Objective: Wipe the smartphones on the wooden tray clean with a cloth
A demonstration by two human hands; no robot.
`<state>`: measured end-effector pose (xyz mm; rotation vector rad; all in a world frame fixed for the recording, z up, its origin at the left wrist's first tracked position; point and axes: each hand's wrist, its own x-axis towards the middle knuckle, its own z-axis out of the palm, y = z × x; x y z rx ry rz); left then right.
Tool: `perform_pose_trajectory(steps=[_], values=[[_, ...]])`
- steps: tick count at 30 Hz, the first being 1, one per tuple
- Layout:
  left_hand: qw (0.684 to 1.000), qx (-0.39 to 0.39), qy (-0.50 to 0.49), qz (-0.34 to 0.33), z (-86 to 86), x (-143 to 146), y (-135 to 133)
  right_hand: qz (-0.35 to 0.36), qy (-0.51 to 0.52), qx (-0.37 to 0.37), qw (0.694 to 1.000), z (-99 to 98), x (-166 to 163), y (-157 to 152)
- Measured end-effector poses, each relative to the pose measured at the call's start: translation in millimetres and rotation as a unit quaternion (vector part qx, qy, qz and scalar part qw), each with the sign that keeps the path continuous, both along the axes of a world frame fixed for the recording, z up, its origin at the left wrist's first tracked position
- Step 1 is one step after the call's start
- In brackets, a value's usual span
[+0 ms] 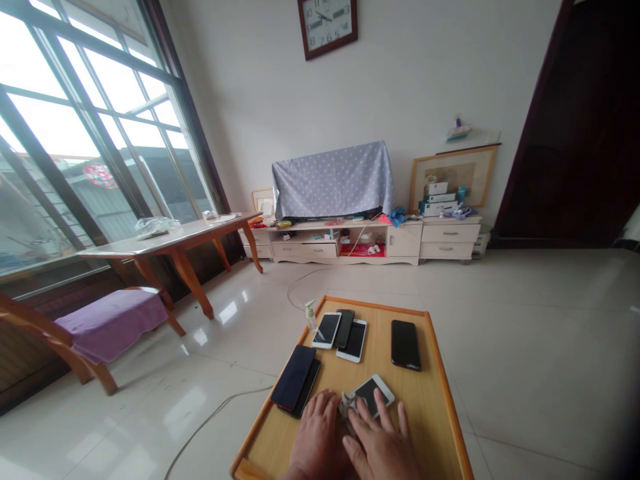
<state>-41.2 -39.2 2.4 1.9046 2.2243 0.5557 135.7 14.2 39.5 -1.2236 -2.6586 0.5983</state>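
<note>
While resting the fingers (384,402) of the right hand (386,445), spread fairly wide, on a crumpled pale cloth (346,404), reaching also across the screen of a white phone (371,388), at the near middle of the tabletop (427,427). Narrower at the left hand (315,432), with fingers side by side, curled down next to the cloth; impossible to say whether gripping the phone's hidden edge. Set aslant, far end toward the right, near end covered by cloth and hand.

Just beside the left hand, stacked askew near the left rim (258,431): a red-edged phone (294,375) over a dark phone (311,389). More room on the right, with plain wood from the right hand to the right rim (450,402). Farther along, lying apart near that rim: a black phone (405,345). Toward the far left corner, grouped closely: two white phones (327,329) with a slim phone (345,327) between, overlapping the nearer one. Upright beside them: a pump bottle (311,318).

Beyond, a glossy floor (525,333), crossed by a cable (231,399). To the left, a chair (107,380) under purple cloth (113,323), then a long table (200,233) by a window (120,107). Along the far wall, a white cabinet (405,241) below a dotted drape (333,179); higher up, a clock (329,28).
</note>
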Motion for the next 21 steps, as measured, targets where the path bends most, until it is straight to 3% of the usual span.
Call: perform_pose_trajectory(steps=[3, 10, 17, 21], values=[[1.0, -0.012, 0.002, 0.006, -1.4, -1, 0, 0.026, 0.017, -0.014, 0.999, 0.0, -4, -6], [0.999, 0.043, 0.007, -0.016, -1.1, 2, -2, -0.105, -0.019, 0.056, 0.993, -8.7, 10, 28], [1.0, 0.008, -0.007, -0.008, -4.6, -1, 0, 0.022, 0.019, -0.021, 0.999, -0.8, -7, 0], [1.0, 0.024, 0.006, -0.008, -0.8, 1, -1, -0.018, 0.016, 0.005, 1.0, -2.9, -2, 9]])
